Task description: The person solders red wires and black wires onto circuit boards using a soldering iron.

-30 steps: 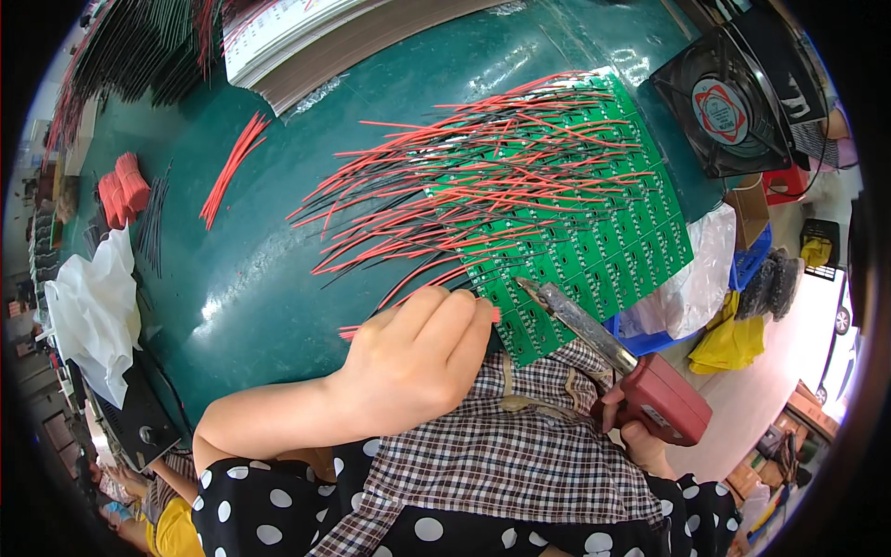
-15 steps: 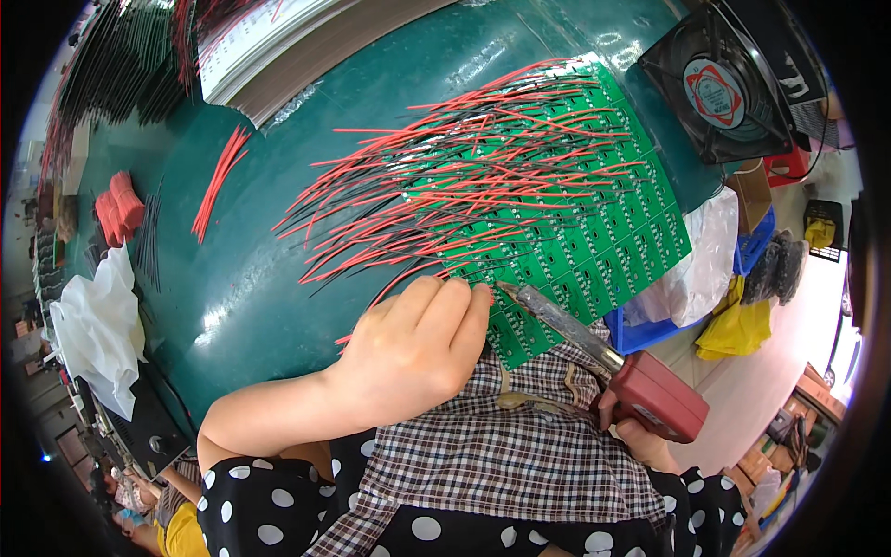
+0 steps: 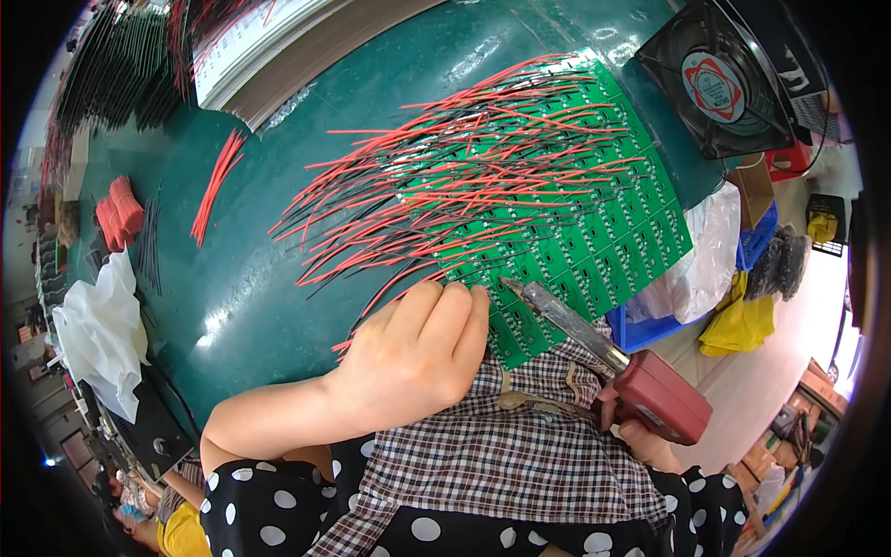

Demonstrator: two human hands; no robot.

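Observation:
A green circuit board panel (image 3: pixel 594 265) lies on the table's near side, with rows of small parts and many red and black wires (image 3: pixel 418 200) fanning leftward from it. My left hand (image 3: pixel 422 348) is closed at the panel's lower left edge. Its fingers are pinched together by the board, and red wire ends (image 3: pixel 342 349) stick out on the hand's left; the pinch itself is mostly hidden. My right hand (image 3: pixel 642 444) grips the red handle of a soldering iron (image 3: pixel 664 397), which partly covers it. The iron's tip reaches the board just right of my left fingertips.
Loose red wires (image 3: pixel 218 186), red bundles (image 3: pixel 119 213) and a crumpled white sheet (image 3: pixel 100 330) lie at the left. A paper stack (image 3: pixel 288 70) and hanging dark wires (image 3: pixel 116 70) are behind. A black fan (image 3: pixel 715 88) stands far right, above blue bins (image 3: pixel 650 330).
The soldering iron has shifted very slightly, its tip a touch up and to the right. My left hand stays almost in place by the board edge.

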